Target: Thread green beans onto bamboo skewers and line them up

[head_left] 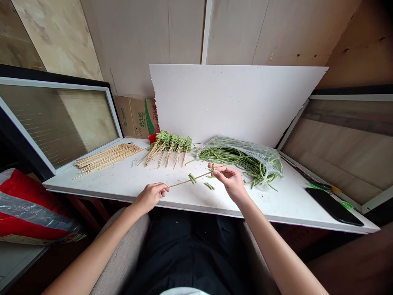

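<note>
My left hand (151, 196) pinches the blunt end of a thin bamboo skewer (184, 182) held above the white table (129, 182). One short green bean piece (192, 178) is threaded on the skewer near its middle. My right hand (229, 178) is closed at the skewer's tip, fingers pinching a small green bean piece (213, 167). Two loose bean pieces (209, 185) lie on the table just under the skewer.
A clear plastic bag of long green beans (242, 159) lies right of my hands. Finished bean skewers (168, 147) are stacked at the back, bare skewers (107, 157) at the left. A black phone (333, 205) lies at the right; a cardboard box (136, 116) stands behind.
</note>
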`<action>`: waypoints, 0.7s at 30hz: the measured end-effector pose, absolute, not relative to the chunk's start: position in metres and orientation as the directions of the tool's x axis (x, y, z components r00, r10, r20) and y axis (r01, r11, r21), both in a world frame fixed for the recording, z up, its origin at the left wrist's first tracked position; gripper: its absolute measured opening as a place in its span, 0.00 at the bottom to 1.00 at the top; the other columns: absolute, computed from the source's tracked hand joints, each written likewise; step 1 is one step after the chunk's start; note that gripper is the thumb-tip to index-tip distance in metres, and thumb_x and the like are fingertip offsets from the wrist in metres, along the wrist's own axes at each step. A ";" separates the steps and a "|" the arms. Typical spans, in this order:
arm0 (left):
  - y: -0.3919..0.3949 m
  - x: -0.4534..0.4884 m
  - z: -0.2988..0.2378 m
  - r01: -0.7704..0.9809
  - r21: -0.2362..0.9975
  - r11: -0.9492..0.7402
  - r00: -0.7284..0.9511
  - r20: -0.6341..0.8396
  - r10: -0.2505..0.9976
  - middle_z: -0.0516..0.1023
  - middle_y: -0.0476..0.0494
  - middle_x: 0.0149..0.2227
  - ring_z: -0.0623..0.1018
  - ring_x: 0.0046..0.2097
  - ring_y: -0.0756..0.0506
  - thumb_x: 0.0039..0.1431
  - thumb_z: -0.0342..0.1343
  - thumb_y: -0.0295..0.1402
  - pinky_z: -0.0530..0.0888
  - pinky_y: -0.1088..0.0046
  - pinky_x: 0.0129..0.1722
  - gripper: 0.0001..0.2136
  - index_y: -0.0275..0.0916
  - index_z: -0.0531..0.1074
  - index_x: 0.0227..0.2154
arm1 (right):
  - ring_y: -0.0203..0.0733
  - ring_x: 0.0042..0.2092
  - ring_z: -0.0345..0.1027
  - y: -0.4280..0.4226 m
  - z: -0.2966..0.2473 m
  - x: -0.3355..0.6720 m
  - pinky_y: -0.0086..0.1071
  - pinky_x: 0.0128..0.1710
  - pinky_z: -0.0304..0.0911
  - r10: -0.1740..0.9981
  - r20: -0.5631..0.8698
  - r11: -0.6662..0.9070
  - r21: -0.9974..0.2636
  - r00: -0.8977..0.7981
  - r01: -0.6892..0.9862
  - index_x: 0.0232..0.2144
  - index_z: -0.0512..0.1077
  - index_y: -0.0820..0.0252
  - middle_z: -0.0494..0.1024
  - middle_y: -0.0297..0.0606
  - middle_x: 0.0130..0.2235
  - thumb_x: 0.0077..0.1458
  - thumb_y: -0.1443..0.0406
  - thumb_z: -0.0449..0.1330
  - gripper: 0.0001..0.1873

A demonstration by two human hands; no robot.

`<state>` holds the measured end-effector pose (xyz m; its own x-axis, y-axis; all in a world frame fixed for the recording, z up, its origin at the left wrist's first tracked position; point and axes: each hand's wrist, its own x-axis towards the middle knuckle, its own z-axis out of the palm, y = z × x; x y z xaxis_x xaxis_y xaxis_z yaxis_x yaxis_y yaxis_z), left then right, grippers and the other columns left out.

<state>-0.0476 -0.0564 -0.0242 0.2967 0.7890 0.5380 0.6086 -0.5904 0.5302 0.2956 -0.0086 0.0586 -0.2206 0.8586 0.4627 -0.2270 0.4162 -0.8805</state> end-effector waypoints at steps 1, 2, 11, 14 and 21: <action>-0.057 -0.047 -0.024 0.610 0.533 -0.586 0.298 0.531 0.793 0.78 0.47 0.29 0.78 0.31 0.50 0.53 0.44 0.14 0.75 0.76 0.33 0.19 0.36 0.78 0.35 | 0.56 0.59 0.74 -0.009 0.060 0.296 0.49 0.60 0.69 0.856 0.465 0.417 -0.880 -0.226 -0.228 0.29 0.82 0.53 0.85 0.42 0.46 0.51 0.55 0.76 0.11; -0.057 -0.047 -0.024 0.612 0.535 -0.583 0.298 0.527 0.796 0.78 0.47 0.28 0.78 0.31 0.50 0.53 0.44 0.14 0.74 0.76 0.33 0.19 0.36 0.78 0.35 | 0.56 0.59 0.75 -0.010 0.061 0.296 0.49 0.60 0.69 0.855 0.464 0.416 -0.880 -0.230 -0.230 0.30 0.82 0.53 0.85 0.42 0.46 0.51 0.55 0.76 0.11; -0.053 -0.047 -0.029 0.639 0.516 -0.571 0.239 0.572 0.785 0.80 0.48 0.28 0.81 0.31 0.50 0.51 0.44 0.13 0.78 0.77 0.36 0.22 0.37 0.80 0.37 | 0.55 0.54 0.78 -0.006 0.046 0.288 0.47 0.55 0.72 0.897 0.409 0.358 -0.895 -0.167 -0.267 0.29 0.82 0.54 0.85 0.41 0.43 0.48 0.53 0.77 0.14; -0.050 -0.052 -0.031 0.664 0.474 -0.578 0.222 0.613 0.758 0.83 0.47 0.29 0.83 0.33 0.49 0.53 0.46 0.15 0.80 0.76 0.39 0.21 0.37 0.81 0.39 | 0.54 0.51 0.79 -0.001 0.032 0.281 0.41 0.46 0.75 0.943 0.321 0.284 -0.915 -0.091 -0.286 0.30 0.82 0.55 0.85 0.41 0.41 0.47 0.52 0.77 0.16; -0.050 -0.051 -0.025 0.662 0.494 -0.563 0.173 0.631 0.756 0.86 0.45 0.33 0.81 0.27 0.50 0.55 0.49 0.18 0.81 0.76 0.32 0.18 0.37 0.83 0.39 | 0.53 0.52 0.78 0.003 0.023 0.277 0.35 0.37 0.75 0.984 0.176 0.169 -0.937 0.006 -0.306 0.30 0.82 0.56 0.85 0.44 0.43 0.45 0.51 0.77 0.18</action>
